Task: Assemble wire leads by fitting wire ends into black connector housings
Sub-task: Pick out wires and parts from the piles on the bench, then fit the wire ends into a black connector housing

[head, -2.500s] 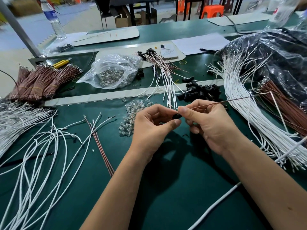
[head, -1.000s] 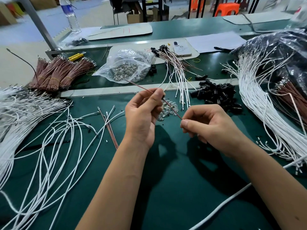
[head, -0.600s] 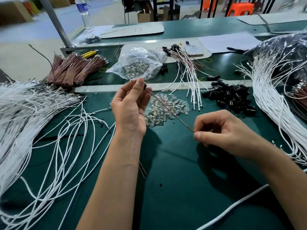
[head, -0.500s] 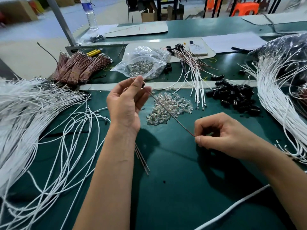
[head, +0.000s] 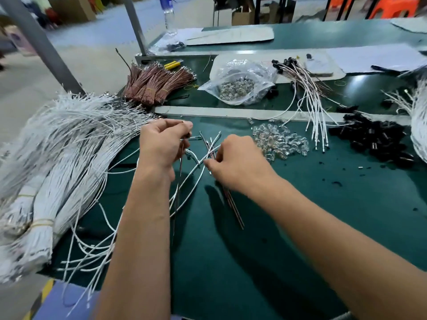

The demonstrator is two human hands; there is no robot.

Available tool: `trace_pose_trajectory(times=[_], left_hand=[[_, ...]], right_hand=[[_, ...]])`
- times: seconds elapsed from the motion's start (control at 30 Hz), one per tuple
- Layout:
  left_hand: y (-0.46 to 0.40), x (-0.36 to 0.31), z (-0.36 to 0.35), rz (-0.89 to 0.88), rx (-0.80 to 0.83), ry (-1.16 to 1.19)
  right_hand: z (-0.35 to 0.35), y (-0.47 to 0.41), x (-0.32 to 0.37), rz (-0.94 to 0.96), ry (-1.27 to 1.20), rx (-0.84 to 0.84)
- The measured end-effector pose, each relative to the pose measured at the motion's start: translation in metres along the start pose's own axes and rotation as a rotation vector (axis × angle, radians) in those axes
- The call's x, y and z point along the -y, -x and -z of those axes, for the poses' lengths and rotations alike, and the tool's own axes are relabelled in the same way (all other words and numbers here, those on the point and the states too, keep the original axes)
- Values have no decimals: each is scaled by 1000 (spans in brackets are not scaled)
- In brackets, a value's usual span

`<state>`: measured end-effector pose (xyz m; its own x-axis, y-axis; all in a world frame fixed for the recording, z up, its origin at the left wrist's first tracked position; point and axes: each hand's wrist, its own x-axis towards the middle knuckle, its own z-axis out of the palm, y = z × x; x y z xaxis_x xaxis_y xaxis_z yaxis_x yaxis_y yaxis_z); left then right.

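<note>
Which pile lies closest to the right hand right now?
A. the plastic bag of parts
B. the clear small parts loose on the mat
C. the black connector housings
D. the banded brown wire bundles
B: the clear small parts lie just beyond the right hand, while the black connector housings sit farther right and the plastic bag and brown wire bundles lie across the pale strip.
</note>
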<state>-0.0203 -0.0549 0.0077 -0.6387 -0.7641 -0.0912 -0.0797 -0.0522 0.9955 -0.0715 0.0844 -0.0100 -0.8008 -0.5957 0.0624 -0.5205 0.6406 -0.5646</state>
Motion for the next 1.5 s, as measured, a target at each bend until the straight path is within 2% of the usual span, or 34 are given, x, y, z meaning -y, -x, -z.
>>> trace_pose_trajectory(times=[0.1,0.27,0.43,0.53,0.6,0.7,0.77,0.83,0.9,1.0,1.13,1.2,1.23,1.33,1.4,1.5], left_hand=[[-2,9,7,-29,9,-192],[0,18,14,-49,117,-855],[-2,12,8,-117,31,-1003],[-8,15,12,-196,-109,-1058],[-10,17,17,-226,-176,-1018],[-10,13,17,-262,-161,-900],[-3,4,8,-230,16,-644],[9,-9,-5,-116,303,-348],[19,-16,-22,-52,522,-322],[35,-21,-52,-41,618,-383],[49,-24,-88,24,678,-176],[51,-26,-109,71,663,-31],[52,-26,-119,91,647,36],[55,-23,-149,137,594,177],[57,-16,-164,143,548,197],[64,-2,-180,147,541,186]], right_hand=[[-15,-7,29,-65,88,15],[-22,-12,46,-127,177,52],[-18,-11,48,-150,239,118],[-11,-14,40,-174,187,158],[-6,-20,27,-210,60,181],[8,-25,11,-290,-312,68],[23,-27,2,-282,-594,-55],[42,-30,-6,-233,-762,-194],[63,-32,-14,-197,-864,-303],[88,-36,-36,-209,-930,-397],[103,-31,-72,-272,-1024,-470],[106,-19,-92,-276,-1022,-414],[106,-11,-102,-272,-983,-332],[108,22,-133,-272,-844,44],[108,42,-148,-224,-803,207],[107,61,-162,-136,-840,217]])
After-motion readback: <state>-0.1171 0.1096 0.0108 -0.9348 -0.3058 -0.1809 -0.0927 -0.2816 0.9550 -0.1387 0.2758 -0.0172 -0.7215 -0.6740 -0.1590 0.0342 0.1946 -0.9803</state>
